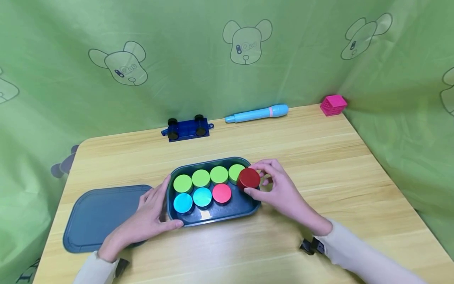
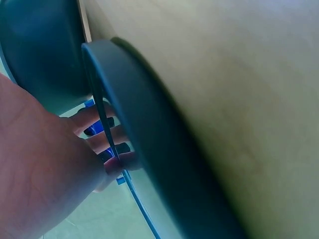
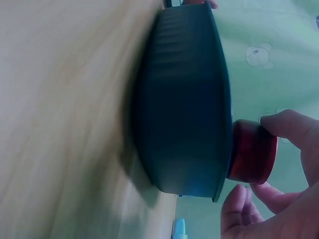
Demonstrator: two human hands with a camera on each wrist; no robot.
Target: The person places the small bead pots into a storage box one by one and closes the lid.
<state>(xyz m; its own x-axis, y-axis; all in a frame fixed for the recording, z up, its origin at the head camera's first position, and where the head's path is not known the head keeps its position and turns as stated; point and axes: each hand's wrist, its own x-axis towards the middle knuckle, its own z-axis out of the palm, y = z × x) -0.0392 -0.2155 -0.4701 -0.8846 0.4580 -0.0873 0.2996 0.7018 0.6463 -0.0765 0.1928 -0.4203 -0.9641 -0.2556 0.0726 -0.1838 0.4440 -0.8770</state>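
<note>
A dark blue-grey tray point(image 1: 230, 213) with raised walls stands mid-table. A back row of green-topped cylinders point(image 1: 201, 178) stands in it, with two blue-topped cylinders point(image 1: 202, 197) and a pinkish-red one point(image 1: 222, 193) in front. My left hand point(image 1: 152, 213) holds the tray's left end, thumb at the near corner and fingers along the far side. My right hand point(image 1: 278, 191) pinches a short dark red cylinder point(image 1: 249, 178) between thumb and fingers over the tray's right end. In the right wrist view, this red cylinder point(image 3: 253, 152) shows above the tray's rim.
Left of the tray lies a flat dark blue-grey lid-like piece point(image 1: 103, 217), partly behind my left hand. Along the back edge are a blue wheeled toy chassis point(image 1: 188, 129), a light-blue pen-shaped thing point(image 1: 253, 114) and a pink cube point(image 1: 333, 105). Green printed cloth point(image 1: 198, 67) hangs behind.
</note>
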